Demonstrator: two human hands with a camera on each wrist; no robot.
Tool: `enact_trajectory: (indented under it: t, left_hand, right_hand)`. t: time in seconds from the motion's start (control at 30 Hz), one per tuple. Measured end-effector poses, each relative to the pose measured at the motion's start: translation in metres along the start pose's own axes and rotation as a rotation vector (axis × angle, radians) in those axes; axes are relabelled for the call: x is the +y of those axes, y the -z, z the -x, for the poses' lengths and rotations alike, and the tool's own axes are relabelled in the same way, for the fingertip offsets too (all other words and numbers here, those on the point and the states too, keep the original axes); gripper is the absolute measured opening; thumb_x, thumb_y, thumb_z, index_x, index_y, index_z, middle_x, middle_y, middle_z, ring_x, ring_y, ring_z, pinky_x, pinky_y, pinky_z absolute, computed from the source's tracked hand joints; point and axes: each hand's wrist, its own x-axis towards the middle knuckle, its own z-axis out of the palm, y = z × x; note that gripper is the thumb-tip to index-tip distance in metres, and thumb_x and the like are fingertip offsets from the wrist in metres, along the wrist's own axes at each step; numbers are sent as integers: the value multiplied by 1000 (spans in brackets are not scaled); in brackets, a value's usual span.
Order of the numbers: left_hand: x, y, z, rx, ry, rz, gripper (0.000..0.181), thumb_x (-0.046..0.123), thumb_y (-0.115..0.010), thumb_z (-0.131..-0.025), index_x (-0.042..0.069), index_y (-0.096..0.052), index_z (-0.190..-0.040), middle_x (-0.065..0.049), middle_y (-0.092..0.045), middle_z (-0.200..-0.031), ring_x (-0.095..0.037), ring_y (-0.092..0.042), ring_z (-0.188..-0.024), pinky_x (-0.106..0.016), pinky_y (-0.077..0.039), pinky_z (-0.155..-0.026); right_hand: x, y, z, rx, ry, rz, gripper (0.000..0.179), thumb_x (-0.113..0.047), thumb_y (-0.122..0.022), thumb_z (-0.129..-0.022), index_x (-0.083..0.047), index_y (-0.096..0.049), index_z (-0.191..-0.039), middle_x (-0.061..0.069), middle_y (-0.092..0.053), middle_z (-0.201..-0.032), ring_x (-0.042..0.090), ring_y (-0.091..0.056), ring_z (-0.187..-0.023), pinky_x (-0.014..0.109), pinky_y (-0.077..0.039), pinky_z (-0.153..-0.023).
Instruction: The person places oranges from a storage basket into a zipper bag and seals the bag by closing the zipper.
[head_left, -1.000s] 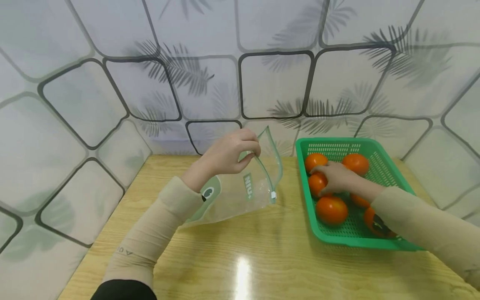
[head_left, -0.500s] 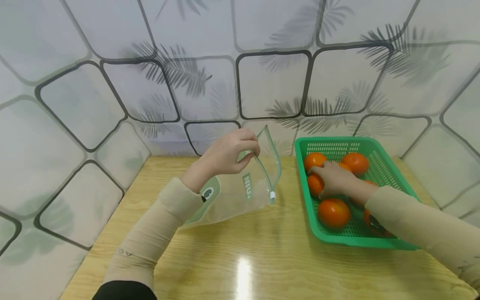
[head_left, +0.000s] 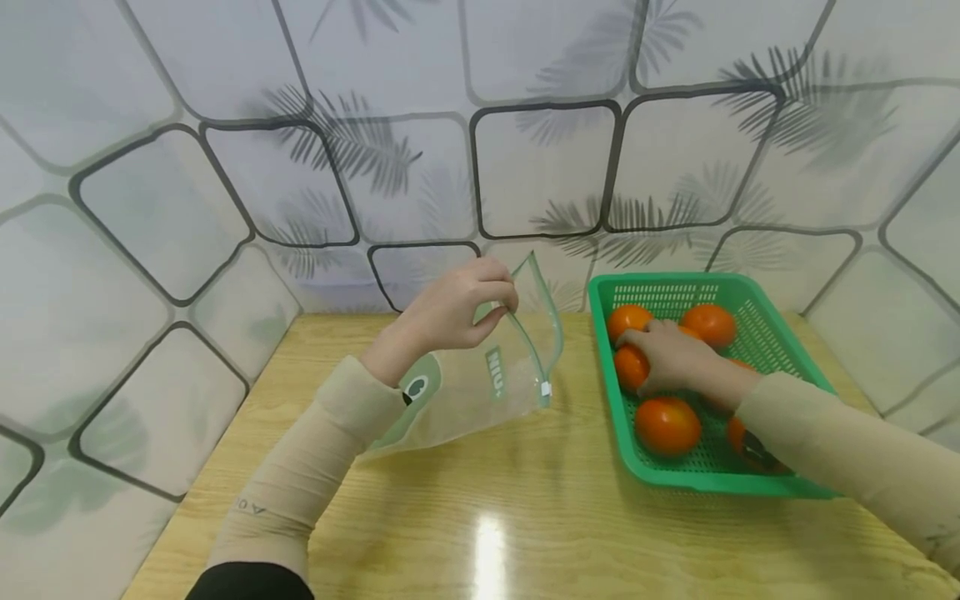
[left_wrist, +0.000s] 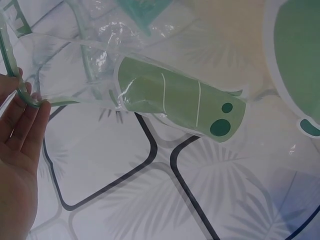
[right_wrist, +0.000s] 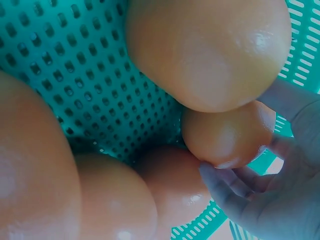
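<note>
My left hand (head_left: pixel 453 308) pinches the upper rim of a clear zip bag (head_left: pixel 465 404) with green print, holding its mouth apart. The bag's white slider (head_left: pixel 546 389) hangs at the near corner of the mouth. In the left wrist view, thumb and fingers of the left hand (left_wrist: pixel 22 145) grip the green zip edge. Inside the green basket (head_left: pixel 633 471), my right hand (head_left: pixel 675 358) holds a tomato (head_left: pixel 631 369) by the left wall. The right wrist view shows the fingers curled round this tomato (right_wrist: pixel 227 135); part of it is hidden.
Several other tomatoes lie in the basket, among them a front one (head_left: pixel 667 426) and a back right one (head_left: pixel 708 325). My right forearm covers some. The wooden table (head_left: pixel 420 517) meets a patterned wall covering (head_left: pixel 547 175) behind the bag and basket.
My right hand has shifted slightly over the tomato and covers more of it. The front tomato has moved a little to the right. The left hand and bag stay nearly still.
</note>
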Motion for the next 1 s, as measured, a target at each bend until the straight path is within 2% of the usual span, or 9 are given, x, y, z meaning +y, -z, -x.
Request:
enact_trajectory:
  t: [0.23,0.47,0.77,1.0]
  left_hand:
    - [0,1,0,-11,5,-1,16,-6,-70,-89,9,-73,-91,-7,-67,-94,-24,-62,-91,-38,-54,-87]
    - [1,3,0,-24,14,5,14,-4,-68,-91,8,-72,-92,-8,-67,-95,-25,-62,-91,-39,-53,-87]
    - [2,2,0,-14,13,-7,15,-5,-70,-89,9,-72,-91,-6,-67,-95,-24,-62,-91,-38,-54,-86]
    - [2,1,0,-8,14,-10,14,-5,-71,-90,9,-72,-91,-7,-67,-95,-24,-62,-92,-38,-54,-87]
  right_hand:
    - [-3,8,0,15,21,13,77,-22,-95,-66,-7,-64,-136,32,-59,-126,48,-58,-111,58,-56,-78]
    - [-6,13,3,39,21,25,75,-20,-96,-68,-9,-65,-135,32,-59,-124,46,-58,-108,53,-55,-72]
    - [-7,24,8,80,32,20,79,-23,-97,-65,-9,-64,-135,31,-58,-122,45,-58,-106,53,-55,-72]
    - [-13,36,13,99,33,16,80,-23,-96,-68,-9,-63,-139,29,-57,-122,44,-56,-108,51,-54,-71]
